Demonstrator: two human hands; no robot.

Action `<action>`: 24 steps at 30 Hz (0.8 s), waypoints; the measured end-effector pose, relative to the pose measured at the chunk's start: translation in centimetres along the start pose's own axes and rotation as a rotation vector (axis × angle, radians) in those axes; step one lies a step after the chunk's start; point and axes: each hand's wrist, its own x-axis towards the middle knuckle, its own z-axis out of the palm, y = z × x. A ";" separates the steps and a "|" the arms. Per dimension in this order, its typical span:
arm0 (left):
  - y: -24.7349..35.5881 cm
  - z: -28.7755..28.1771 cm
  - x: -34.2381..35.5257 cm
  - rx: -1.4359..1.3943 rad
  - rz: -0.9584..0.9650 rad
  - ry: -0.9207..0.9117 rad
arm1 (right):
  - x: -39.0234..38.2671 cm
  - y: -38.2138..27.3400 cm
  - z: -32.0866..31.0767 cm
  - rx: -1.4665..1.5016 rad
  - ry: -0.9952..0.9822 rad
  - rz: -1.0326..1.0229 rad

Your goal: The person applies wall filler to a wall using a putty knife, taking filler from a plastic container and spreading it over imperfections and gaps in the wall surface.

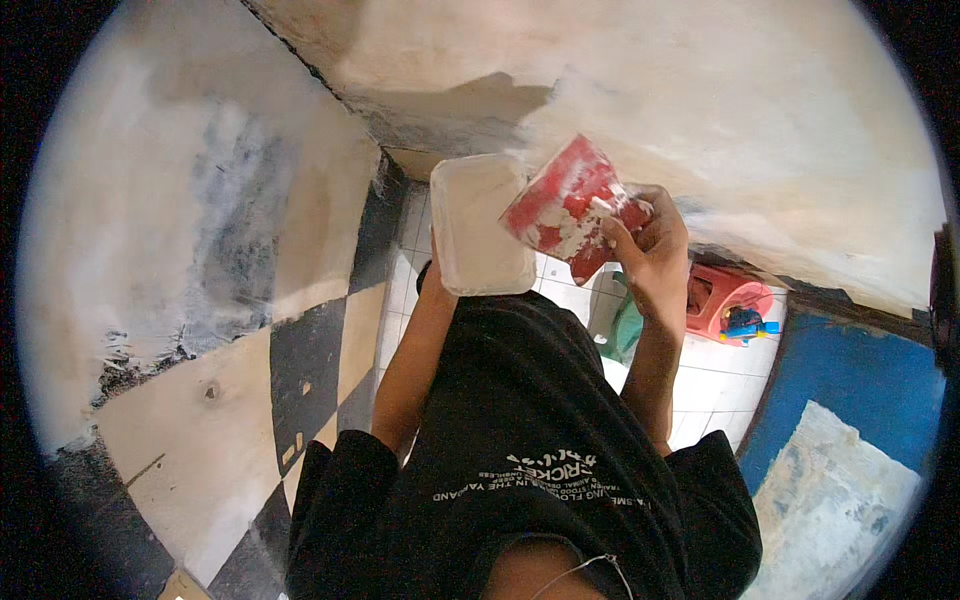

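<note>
My right hand (652,248) is closed on a red putty spreader (572,195), with the thumb pressed against its face. Pale, wet-looking putty is smeared over the spreader, thickest near the thumb. Left of it, a rectangular translucent plastic tub (490,286) is held up, and its inside looks coated in off-white. The spreader's left corner overlaps the tub's right edge; whether they touch I cannot tell. My left hand (436,268) supports the tub from its left side and below, most of its fingers hidden behind it.
Patchy, pale-coated walls (700,120) rise ahead and at left (180,200), meeting in a corner. Dark and cream diamonds (310,370) cover the lower left wall. On white floor tiles (715,385) stand a pink plastic stool (745,295) and a green plastic object (627,330). A blue panel (840,380) is at right.
</note>
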 end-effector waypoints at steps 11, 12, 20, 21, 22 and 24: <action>-1.9 0.9 1.7 0.067 -0.030 -0.004 | 1.1 0.8 3.6 -0.600 0.067 -0.238; -1.8 0.9 1.6 0.072 -0.026 -0.002 | 1.0 1.2 4.2 -0.623 0.094 -0.299; -1.4 1.8 1.5 0.126 0.035 0.196 | 1.0 2.1 6.9 -0.619 0.074 -0.366; -1.4 1.8 1.4 0.170 0.044 0.219 | 1.0 2.3 7.1 -0.620 0.069 -0.381; -1.4 1.8 1.4 0.213 0.054 0.240 | 1.0 2.5 7.2 -0.622 0.066 -0.398; -1.2 1.8 1.1 0.170 0.043 0.210 | 0.9 2.2 7.4 -0.590 0.020 -0.279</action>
